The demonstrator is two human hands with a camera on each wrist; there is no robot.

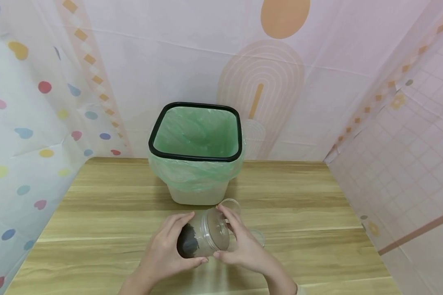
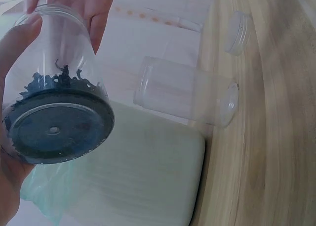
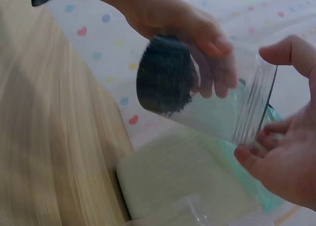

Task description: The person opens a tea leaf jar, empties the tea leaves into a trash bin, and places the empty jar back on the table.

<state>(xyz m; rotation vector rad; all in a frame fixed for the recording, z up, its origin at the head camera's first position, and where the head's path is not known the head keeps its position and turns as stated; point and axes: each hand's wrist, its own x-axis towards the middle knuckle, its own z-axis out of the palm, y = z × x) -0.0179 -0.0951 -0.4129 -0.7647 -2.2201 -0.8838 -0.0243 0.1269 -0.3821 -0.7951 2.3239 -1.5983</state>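
Between both hands a clear plastic jar is tilted on its side above the table. Dark, curly, leaf-like bits fill its bottom part. My left hand grips the jar's body near the bottom, thumb on the near side. At the other end, my right hand holds the screw lid round its edge, its fingers and thumb on opposite sides. Behind the right hand a second clear jar stands upright, with nothing visible inside. A loose clear lid lies on the table beside it.
A pale bin with a black rim and a green bag liner stands just beyond the hands. Under everything is a wood-grain table. Patterned cloth hangs behind and at both sides.
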